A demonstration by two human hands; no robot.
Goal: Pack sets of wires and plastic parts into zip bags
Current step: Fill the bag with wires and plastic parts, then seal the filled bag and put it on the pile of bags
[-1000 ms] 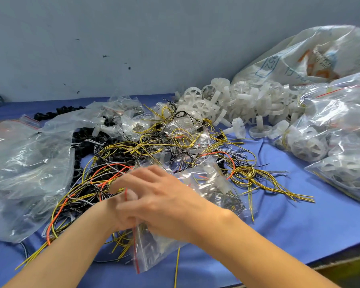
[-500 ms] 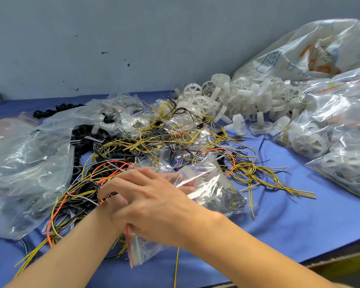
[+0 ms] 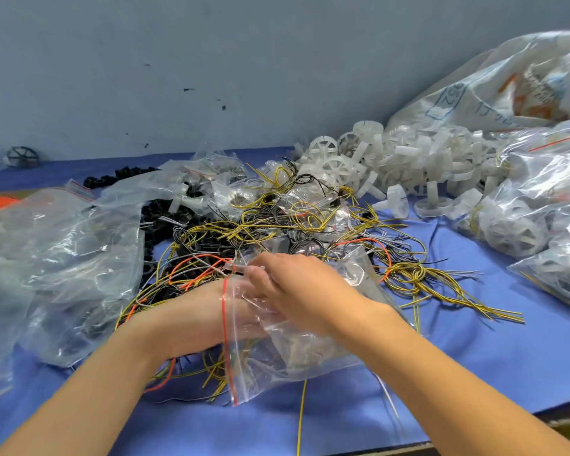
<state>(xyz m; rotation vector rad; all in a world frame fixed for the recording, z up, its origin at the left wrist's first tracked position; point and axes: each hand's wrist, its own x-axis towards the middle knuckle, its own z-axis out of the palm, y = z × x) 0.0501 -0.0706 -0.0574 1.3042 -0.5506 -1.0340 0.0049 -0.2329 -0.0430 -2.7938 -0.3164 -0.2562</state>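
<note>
Left hand [image 3: 191, 319] reaches in from the left; its fingers cross the red seal strip [image 3: 228, 350] and show blurred through the film, so their curl cannot be told; zip bag [image 3: 297, 353] lies on the blue table [image 3: 474, 357], mouth facing left, long axis running rightward; right hand [image 3: 301, 291] lies on top, fingertips pinching the mouth's far corner; loose wires [image 3: 277, 225] lie just beyond.
</note>
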